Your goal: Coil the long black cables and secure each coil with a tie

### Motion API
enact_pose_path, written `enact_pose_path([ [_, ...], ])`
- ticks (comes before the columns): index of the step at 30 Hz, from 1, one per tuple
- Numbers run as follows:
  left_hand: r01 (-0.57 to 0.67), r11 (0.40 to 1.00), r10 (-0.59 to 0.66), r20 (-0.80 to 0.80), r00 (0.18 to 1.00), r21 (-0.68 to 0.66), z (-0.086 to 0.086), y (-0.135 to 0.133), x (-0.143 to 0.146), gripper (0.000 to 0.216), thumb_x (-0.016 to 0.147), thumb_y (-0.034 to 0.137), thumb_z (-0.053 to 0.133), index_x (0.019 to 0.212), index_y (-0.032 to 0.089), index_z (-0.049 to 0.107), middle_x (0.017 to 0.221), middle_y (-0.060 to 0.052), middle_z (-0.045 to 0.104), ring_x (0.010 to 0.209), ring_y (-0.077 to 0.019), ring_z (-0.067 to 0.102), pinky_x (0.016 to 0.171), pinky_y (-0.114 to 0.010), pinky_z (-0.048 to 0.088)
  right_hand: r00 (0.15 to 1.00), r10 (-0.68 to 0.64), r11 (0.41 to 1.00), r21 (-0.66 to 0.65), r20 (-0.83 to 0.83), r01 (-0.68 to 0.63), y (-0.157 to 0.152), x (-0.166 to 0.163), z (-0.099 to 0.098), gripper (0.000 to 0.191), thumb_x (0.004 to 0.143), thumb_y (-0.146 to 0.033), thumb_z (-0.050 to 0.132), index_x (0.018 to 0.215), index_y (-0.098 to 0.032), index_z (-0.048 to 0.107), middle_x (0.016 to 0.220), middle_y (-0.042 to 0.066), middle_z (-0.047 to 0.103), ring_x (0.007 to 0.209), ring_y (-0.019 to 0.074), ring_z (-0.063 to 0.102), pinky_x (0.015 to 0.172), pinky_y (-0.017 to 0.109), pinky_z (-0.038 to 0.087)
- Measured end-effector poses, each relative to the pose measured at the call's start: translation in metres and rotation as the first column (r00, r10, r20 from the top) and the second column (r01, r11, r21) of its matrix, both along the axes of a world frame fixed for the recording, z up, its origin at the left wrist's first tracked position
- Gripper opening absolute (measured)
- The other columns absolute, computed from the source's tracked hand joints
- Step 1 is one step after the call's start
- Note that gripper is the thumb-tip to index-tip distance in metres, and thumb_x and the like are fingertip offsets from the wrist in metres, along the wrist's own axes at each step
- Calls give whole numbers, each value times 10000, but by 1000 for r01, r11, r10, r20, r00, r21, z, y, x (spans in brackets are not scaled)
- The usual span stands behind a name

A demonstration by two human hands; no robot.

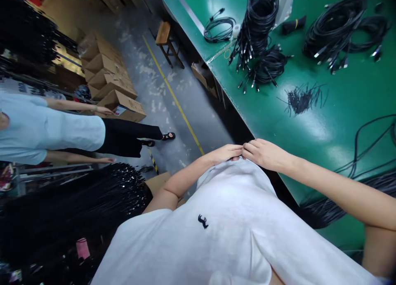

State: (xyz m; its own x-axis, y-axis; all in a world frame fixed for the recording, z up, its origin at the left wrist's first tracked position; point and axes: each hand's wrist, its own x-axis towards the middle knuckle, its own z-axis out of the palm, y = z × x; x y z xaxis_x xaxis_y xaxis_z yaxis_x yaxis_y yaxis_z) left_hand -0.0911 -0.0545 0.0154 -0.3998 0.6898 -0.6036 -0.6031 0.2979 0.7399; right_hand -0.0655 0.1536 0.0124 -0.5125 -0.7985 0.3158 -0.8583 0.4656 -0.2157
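My left hand and my right hand meet at the lower front of my white shirt, beside the table edge. Their fingertips touch, with the fingers of both hands curled in and closed. Whatever lies between or under the fingers, if anything, is hidden. Right of my hands is the green table, its edge close to my right hand. A small heap of thin black ties lies on it, apart from my hands.
Bundles of black cables and coiled black cables lie on the table. Across the aisle a person in a light blue shirt stands near open cardboard boxes and racks of hanging black cables. A wooden stool stands by the table.
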Motion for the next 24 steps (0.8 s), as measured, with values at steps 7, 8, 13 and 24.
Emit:
enact_pose_path([
  [7,-101,994,107,165,980,-43,-7,9,-8,393,748,468,731,839,114,585,587,49,479,535,-66,383,547,-242,253,963,9,967,248,-269,61,1,-5,0,221,948,-128,474,872,-90,678,802,89,565,731,198,475,639,348,300],
  [8,-106,994,109,174,979,-24,-8,11,-9,396,743,463,740,840,110,589,595,45,490,531,-63,384,546,-243,255,960,30,961,272,-277,49,2,-5,0,229,941,-124,476,834,-101,677,779,87,558,721,200,474,625,350,288],
  [13,-162,986,165,189,968,-30,-18,29,-8,360,735,411,766,828,124,570,626,43,509,525,-59,404,530,-242,257,985,63,900,436,-163,15,4,-8,0,248,879,-52,466,765,-112,677,697,84,555,658,199,482,575,346,242],
  [24,-120,991,134,-279,951,67,-35,55,-35,578,900,189,485,1476,203,436,1019,-55,671,987,-186,597,956,-337,420,681,-573,813,418,455,405,29,-46,-4,293,976,-239,386,884,-158,652,932,69,697,794,162,610,609,281,270],
])
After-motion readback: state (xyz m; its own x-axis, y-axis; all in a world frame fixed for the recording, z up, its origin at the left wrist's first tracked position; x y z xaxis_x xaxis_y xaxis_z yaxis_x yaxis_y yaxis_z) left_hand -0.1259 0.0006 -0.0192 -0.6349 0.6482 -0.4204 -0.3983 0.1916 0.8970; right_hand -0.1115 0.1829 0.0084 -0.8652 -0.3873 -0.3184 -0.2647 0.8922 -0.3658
